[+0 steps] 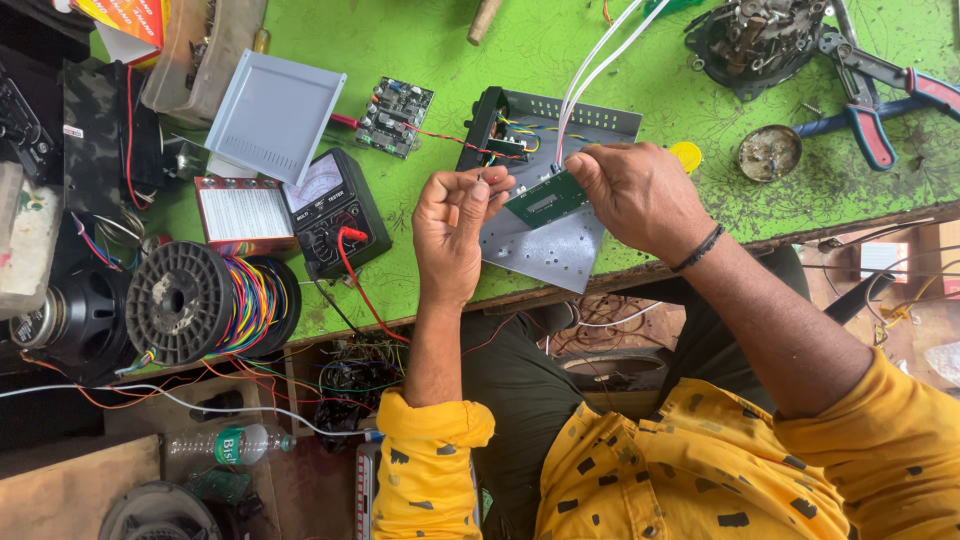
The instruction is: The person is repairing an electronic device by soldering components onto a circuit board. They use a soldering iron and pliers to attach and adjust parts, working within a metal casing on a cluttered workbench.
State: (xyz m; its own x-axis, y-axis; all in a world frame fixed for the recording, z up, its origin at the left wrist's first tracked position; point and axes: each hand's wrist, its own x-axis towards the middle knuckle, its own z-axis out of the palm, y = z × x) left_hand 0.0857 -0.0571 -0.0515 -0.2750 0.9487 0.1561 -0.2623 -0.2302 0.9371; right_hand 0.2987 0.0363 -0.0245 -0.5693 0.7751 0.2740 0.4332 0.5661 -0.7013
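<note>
Green counter (420,30) fills most of the view, w/ a pale leaf pattern. Landmark: the grey metal chassis (545,215) near the counter's front edge, its perforated back wall away from the person, flat plate toward them. Well left of the chassis: black spool of multicolour wire (205,300) at the counter edge; nearer, a black analog multimeter (332,210) w/ red lead. Beyond the meter, a grey plastic cover (272,115). Far right of the chassis, red-handled pliers (880,105). Just left of its back wall, a small populated circuit board (395,117).

Over the chassis plate: right hand (640,195) fingers closed, pinching the top edge of a small green display board (545,203), tilted, held above the plate. Left hand (455,225) curled into a loose fist just left of the board, thumb and forefinger pressed together on sth tiny, can't tell what. White wires (595,70) run from the board area up across the chassis.
</note>
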